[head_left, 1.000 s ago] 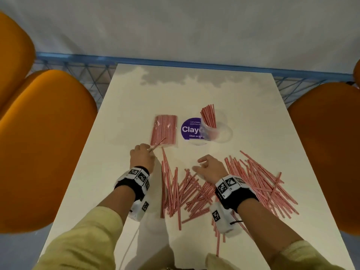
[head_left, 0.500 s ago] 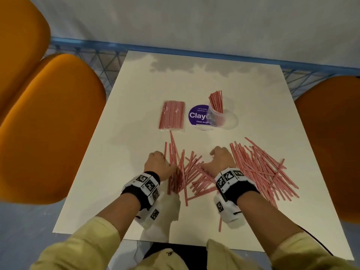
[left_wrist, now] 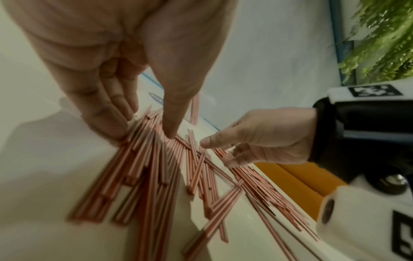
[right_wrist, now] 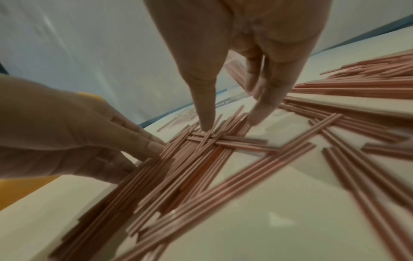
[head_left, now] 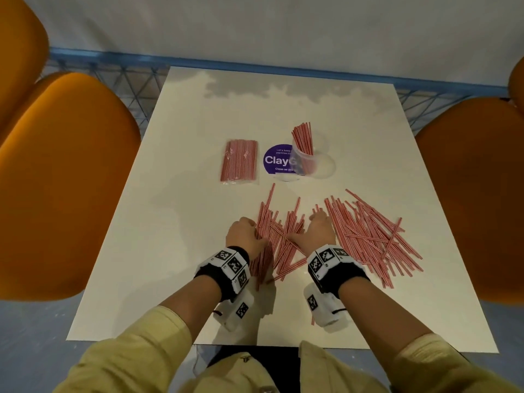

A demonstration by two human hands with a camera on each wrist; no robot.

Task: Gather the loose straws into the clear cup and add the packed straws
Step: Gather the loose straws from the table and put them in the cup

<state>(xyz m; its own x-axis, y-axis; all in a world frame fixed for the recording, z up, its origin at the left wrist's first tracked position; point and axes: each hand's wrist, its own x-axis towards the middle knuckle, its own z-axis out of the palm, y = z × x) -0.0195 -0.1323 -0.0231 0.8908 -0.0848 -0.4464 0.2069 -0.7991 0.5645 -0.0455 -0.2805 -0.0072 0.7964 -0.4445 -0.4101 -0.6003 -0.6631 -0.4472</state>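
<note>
left hand point(head_left: 246, 236) and right hand point(head_left: 317, 232) down on worktop point(head_left: 181, 222), one each side of small heap of loose straws point(head_left: 279, 236). fingers point(left_wrist: 111, 113) mostly straight, close together, tips on straws, squeezing heap from both sides so straws line up for one grab. nothing lifted yet.

clear cup point(head_left: 310, 156) stands far side of heap, some straws already upright in it. packed straws point(head_left: 239, 161) lie flat left of cup, likely go in last. bigger loose pile point(head_left: 371, 236) right of heap, waiting.

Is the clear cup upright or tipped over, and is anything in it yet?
Upright and partly filled: the clear cup stands on the table with a bunch of straws sticking up out of it.
</note>
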